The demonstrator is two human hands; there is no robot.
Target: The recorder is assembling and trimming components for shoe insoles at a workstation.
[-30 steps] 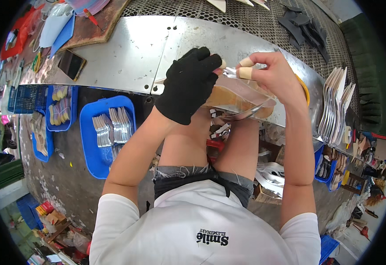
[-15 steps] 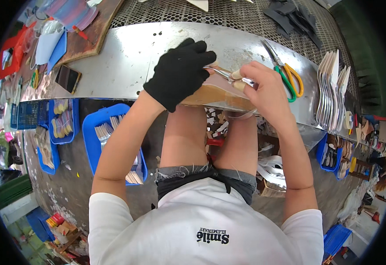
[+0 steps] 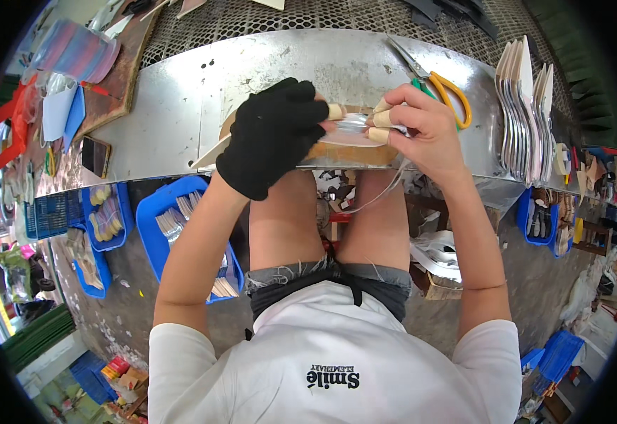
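Metal workbench, a silver piece between two hands

The silvery metal workbench (image 3: 287,56) curves across the view, scuffed and shiny, with scissors (image 3: 418,69) lying on it, blades pointing away from the person.

Left of the scissors, both hands meet on a thin, glossy silver piece (image 3: 354,123). The right hand (image 3: 420,131), ungloved, has its thumb and fingers drawn together in a pinch on the right end; beige wraps cover several fingertips. The left hand (image 3: 273,134), in a black glove with beige-wrapped and bare fingertips poking out, grips the other end, its fingertips brought close together; how tightly they press, I cannot tell. A tan area (image 3: 351,153) lies just below the silver piece, left of and nearer the person than the scissors; whether the two are joined is unclear. A pale, narrow strip (image 3: 382,195) hangs past the bench's front edge.

The scissors' orange and green handles sit just beside the right hand, which partly covers the green one. To the right of the scissors, a row of curved, silver-edged pieces (image 3: 517,120) stands close together. Beyond the scissors stretches dark mesh (image 3: 336,15). Well to their left are a phone (image 3: 96,155) and a brown board (image 3: 126,95). Below and left of them, on the floor side, a blue tub (image 3: 147,222) holds bundled pieces.
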